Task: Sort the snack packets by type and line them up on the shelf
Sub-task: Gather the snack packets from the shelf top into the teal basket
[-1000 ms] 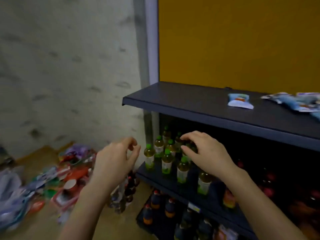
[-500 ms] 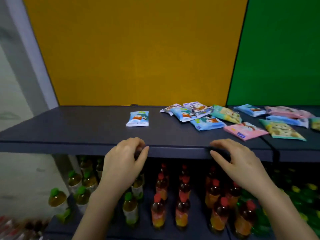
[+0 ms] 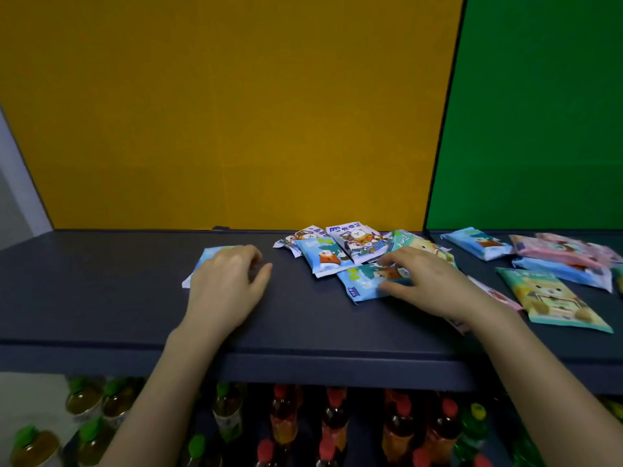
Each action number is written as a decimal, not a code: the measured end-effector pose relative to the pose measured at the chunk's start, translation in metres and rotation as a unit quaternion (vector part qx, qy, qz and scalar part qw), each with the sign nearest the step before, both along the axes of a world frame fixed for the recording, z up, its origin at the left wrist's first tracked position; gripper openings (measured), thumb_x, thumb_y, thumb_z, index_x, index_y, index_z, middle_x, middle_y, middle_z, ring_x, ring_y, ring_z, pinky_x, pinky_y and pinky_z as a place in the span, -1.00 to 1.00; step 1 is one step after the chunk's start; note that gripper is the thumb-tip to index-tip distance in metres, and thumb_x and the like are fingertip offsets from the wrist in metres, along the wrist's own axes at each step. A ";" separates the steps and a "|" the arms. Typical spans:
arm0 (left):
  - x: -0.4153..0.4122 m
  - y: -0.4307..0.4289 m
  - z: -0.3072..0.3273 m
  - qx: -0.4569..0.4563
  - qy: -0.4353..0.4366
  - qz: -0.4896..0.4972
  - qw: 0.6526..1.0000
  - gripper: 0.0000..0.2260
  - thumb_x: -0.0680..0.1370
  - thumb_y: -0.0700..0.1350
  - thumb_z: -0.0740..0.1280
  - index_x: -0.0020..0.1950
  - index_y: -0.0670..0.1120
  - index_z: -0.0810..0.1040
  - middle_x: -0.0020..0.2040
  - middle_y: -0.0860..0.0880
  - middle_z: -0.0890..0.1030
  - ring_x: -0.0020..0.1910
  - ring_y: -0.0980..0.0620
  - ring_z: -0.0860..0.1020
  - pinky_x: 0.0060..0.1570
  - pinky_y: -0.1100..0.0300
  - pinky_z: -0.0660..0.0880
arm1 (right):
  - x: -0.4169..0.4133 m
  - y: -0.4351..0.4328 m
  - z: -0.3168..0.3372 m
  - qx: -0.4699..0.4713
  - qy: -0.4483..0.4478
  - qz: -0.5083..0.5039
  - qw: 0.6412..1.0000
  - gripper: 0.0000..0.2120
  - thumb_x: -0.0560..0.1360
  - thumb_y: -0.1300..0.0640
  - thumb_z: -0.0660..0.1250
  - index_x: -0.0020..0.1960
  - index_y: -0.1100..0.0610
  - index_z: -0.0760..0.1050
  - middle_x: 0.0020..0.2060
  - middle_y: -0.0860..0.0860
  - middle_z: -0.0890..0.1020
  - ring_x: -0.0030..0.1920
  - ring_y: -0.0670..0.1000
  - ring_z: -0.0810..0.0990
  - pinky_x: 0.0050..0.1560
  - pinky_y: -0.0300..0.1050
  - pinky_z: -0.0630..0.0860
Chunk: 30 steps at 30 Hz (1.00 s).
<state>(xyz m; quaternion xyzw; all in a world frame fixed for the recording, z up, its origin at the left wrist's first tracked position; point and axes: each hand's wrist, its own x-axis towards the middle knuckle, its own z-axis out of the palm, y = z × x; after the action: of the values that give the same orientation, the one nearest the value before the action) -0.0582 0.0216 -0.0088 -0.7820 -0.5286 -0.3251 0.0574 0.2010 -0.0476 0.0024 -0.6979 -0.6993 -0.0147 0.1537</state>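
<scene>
Left hand (image 3: 226,284): grip loose atop lone blue packet (image 3: 207,259), 9 o'clock. Right hand (image 3: 431,284): grip pinching second blue packet (image 3: 362,281); advise sliding it toward 9 o'clock, edges aligned.

Two bare hands up now, left hand (image 3: 229,288) and right hand (image 3: 428,284), each on bare forearms, uncovered all the way to the view's bottom edge.
</scene>
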 end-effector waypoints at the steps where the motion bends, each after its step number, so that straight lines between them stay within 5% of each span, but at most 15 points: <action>1: -0.001 0.009 0.002 -0.007 0.011 0.017 1.000 -0.78 0.56 0.04 0.23 0.02 -0.08 0.54 -0.01 -0.04 0.60 0.07 -0.07 0.51 -0.13 0.12 0.35 | 0.002 0.008 0.002 -0.020 -0.003 0.008 1.000 -0.55 0.49 -0.09 0.30 0.34 0.03 0.38 0.29 -0.02 0.46 0.28 -0.01 0.42 0.24 -0.10 0.36; 9: -0.025 0.074 0.004 -0.245 0.048 0.191 0.949 -0.31 0.48 0.33 0.16 0.38 -0.18 0.33 0.35 -0.18 0.37 0.36 -0.15 0.30 0.20 -0.02 0.36 | 0.013 0.043 0.024 -0.212 -0.002 0.058 0.975 -0.25 0.40 -0.19 0.37 0.47 0.08 0.22 0.44 -0.04 0.31 0.41 -0.04 0.31 0.36 -0.21 0.23; 14: -0.031 0.086 -0.007 -0.271 0.067 0.181 0.943 -0.33 0.51 0.25 0.21 0.40 -0.23 0.28 0.36 -0.22 0.34 0.35 -0.17 0.30 0.26 0.00 0.32 | 0.009 0.049 0.024 -0.229 -0.029 0.060 0.971 -0.29 0.35 -0.19 0.43 0.37 0.12 0.35 0.30 0.01 0.44 0.26 0.03 0.43 0.30 -0.11 0.36; 20: -0.041 0.086 0.003 -0.341 -0.077 0.102 0.931 -0.61 0.34 0.07 0.50 -0.02 -0.16 0.53 0.01 -0.12 0.60 -0.01 -0.10 0.54 -0.15 0.18 0.38 | 0.003 0.044 0.017 -0.198 0.007 0.035 0.980 -0.31 0.27 -0.22 0.49 0.22 0.14 0.35 0.11 0.03 0.49 0.10 0.08 0.48 0.10 -0.08 0.43; 24: -0.044 0.077 0.006 -0.376 -0.225 0.022 0.899 -0.61 0.36 -0.10 0.52 0.07 -0.24 0.51 -0.08 -0.23 0.65 -0.27 -0.14 0.63 -0.49 0.20 0.46 | -0.001 0.044 0.017 -0.118 -0.019 -0.013 0.993 -0.21 0.22 -0.27 0.49 0.25 0.12 0.28 0.06 -0.01 0.49 0.04 0.06 0.48 0.00 -0.05 0.42; 27: -0.042 0.064 0.005 -0.310 -0.293 -0.007 0.904 -0.68 0.43 -0.16 0.46 0.09 -0.24 0.46 -0.08 -0.21 0.61 -0.39 -0.04 0.56 -0.61 0.29 0.44 | -0.002 0.043 0.021 -0.048 0.055 -0.009 0.997 -0.33 0.28 -0.19 0.48 0.20 0.13 0.32 0.00 0.01 0.48 -0.04 0.04 0.44 -0.11 -0.08 0.36; 30: -0.043 0.048 0.004 -0.283 -0.413 -0.063 0.863 -0.70 0.49 -0.20 0.38 0.17 -0.29 0.47 -0.11 -0.19 0.61 -0.49 0.07 0.57 -0.61 0.32 0.41 | -0.007 0.043 0.027 0.019 0.143 -0.012 0.989 -0.48 0.36 -0.08 0.46 0.16 0.18 0.37 0.00 0.07 0.53 -0.08 0.04 0.45 -0.17 -0.10 0.33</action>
<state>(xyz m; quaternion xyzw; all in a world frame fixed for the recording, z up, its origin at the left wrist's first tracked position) -0.1014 0.0698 -0.0044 -0.5903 -0.5231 -0.4577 -0.4103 0.1944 -0.0048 0.0296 -0.6984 -0.6610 0.0696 0.2654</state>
